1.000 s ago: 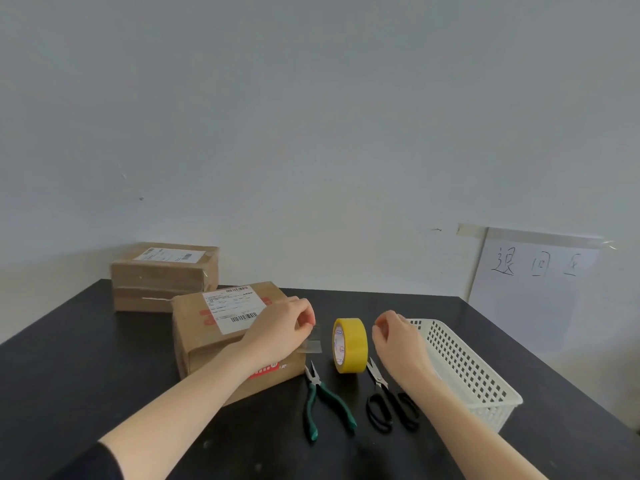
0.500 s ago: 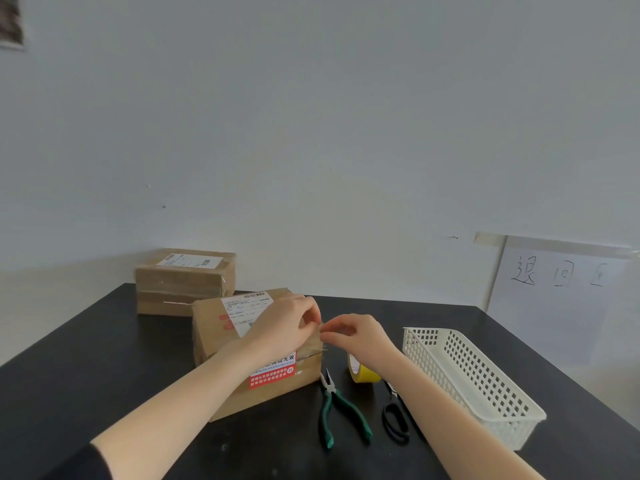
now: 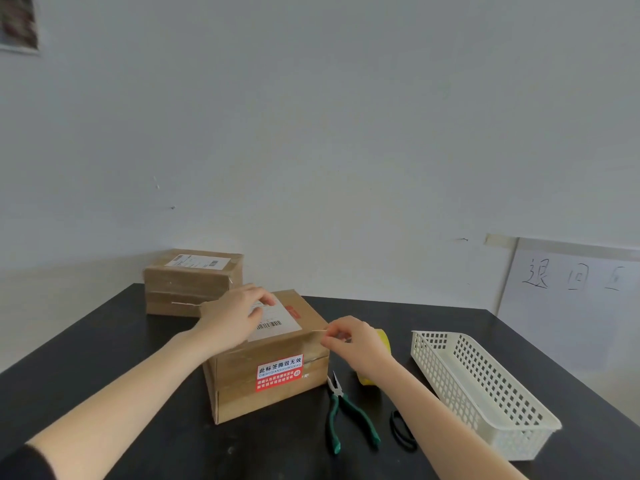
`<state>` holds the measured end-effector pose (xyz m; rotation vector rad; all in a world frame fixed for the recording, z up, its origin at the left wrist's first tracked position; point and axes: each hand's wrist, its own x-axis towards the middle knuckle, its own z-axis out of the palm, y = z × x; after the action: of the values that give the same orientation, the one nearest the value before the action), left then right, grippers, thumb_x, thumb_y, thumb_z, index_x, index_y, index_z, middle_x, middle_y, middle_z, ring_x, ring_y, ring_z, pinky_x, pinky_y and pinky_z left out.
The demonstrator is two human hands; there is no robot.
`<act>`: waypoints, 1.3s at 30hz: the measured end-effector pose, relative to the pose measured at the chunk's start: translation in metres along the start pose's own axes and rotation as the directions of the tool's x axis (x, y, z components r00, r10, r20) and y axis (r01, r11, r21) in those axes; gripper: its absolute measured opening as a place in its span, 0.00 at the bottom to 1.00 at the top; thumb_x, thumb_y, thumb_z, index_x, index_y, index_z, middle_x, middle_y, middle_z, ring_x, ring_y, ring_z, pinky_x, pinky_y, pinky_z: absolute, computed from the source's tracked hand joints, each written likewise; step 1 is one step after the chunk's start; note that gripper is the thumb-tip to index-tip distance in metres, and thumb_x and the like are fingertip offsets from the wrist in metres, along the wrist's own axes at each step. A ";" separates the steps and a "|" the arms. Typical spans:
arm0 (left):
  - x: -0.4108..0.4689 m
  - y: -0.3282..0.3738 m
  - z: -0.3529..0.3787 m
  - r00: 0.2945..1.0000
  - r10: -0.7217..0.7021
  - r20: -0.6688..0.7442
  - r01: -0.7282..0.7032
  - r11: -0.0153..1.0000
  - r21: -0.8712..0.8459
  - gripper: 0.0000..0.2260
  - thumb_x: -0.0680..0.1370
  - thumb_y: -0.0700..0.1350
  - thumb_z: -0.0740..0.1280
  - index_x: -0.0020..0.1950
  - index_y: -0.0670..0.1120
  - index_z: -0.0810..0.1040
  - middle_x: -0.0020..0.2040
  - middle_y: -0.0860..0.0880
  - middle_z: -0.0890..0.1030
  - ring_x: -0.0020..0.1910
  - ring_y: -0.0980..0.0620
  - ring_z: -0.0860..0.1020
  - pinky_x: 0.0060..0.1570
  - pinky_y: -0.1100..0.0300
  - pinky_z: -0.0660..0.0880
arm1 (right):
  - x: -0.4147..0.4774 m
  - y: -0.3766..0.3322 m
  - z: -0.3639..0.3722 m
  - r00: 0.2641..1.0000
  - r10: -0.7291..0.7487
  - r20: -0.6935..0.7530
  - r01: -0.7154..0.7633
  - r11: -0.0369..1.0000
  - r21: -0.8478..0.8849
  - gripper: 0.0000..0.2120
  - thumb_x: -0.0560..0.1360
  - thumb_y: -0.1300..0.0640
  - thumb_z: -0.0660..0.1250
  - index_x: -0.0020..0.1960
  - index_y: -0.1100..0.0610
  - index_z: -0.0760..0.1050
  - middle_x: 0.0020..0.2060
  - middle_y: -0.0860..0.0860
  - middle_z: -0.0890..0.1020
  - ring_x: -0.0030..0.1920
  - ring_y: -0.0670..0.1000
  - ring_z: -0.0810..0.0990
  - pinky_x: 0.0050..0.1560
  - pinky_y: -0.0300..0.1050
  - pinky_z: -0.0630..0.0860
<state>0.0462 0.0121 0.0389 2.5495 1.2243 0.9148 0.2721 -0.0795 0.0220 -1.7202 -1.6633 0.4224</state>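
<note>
Pressing down on the cardboard box [image 3: 270,375] at mid-table [image 3: 86,358] with the left hand [image 3: 235,317], fingers laid flat across its label. Pinching a strip of tape [image 3: 318,330] at the box's top right edge with the right hand [image 3: 353,341], thumb against forefinger. Nearer, right of the box: green pliers [image 3: 341,410]; further right, white basket [image 3: 446,334].
</note>
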 end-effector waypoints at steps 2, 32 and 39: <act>0.000 -0.017 -0.008 0.998 -0.051 0.035 0.049 0.998 0.045 0.14 0.79 0.39 0.61 0.60 0.52 0.76 0.66 0.54 0.73 0.65 0.55 0.71 0.59 0.63 0.70 | 0.000 -0.002 0.003 0.999 -0.020 0.040 0.020 1.000 0.017 0.05 0.76 0.52 0.69 0.41 0.46 0.75 0.59 0.44 0.79 0.51 0.43 0.77 0.46 0.32 0.69; -0.051 -0.055 0.001 0.990 0.080 -0.120 -0.043 0.958 0.282 0.25 0.66 0.68 0.68 0.58 0.57 0.78 0.57 0.60 0.74 0.59 0.55 0.71 0.68 0.54 0.60 | 0.046 -0.022 0.023 0.997 0.071 -0.029 -0.052 0.908 0.416 0.05 0.77 0.58 0.67 0.48 0.59 0.80 0.49 0.55 0.84 0.46 0.48 0.79 0.46 0.37 0.73; -0.056 -0.026 0.040 0.979 0.114 -0.170 -0.081 0.979 0.186 0.27 0.67 0.67 0.66 0.62 0.56 0.77 0.56 0.58 0.70 0.58 0.57 0.67 0.62 0.58 0.67 | 0.040 -0.026 0.025 0.999 0.027 0.039 -0.041 0.908 0.417 0.04 0.76 0.54 0.69 0.42 0.50 0.79 0.57 0.44 0.80 0.58 0.48 0.78 0.59 0.44 0.74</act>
<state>0.0258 -0.0088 -0.0287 2.7383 1.2921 1.1278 0.2412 -0.0362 0.0306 -1.4277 -1.4365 0.7679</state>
